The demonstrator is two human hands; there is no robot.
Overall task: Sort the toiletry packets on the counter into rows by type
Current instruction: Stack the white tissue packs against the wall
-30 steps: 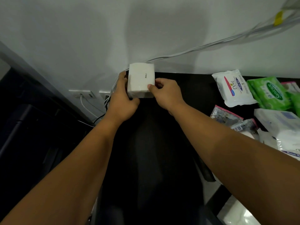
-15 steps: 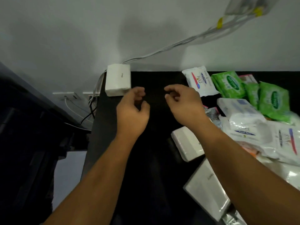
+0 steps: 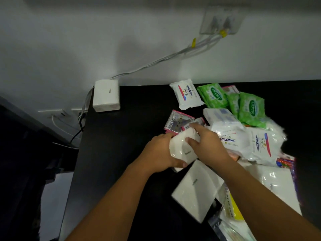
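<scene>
On the black counter (image 3: 125, 153), both hands hold one white tissue pack (image 3: 184, 148) near the middle. My left hand (image 3: 159, 155) grips its left side, thumb curled under the near edge. My right hand (image 3: 206, 145) grips its right side with fingers over the top. Another white tissue pack (image 3: 106, 95) stands alone at the far left corner by the wall. A third, flatter white pack (image 3: 196, 190) lies just in front of my hands.
A loose heap fills the right side: white Dove packs (image 3: 187, 94), green Sanicare packs (image 3: 250, 108), pink-edged sachets (image 3: 177, 122) and clear wrapped items (image 3: 231, 206). Cables (image 3: 156, 61) run down the wall behind the counter's left edge.
Both hands let go of the white pack at the far left corner, came back toward the heap and took hold of a second white tissue pack.
</scene>
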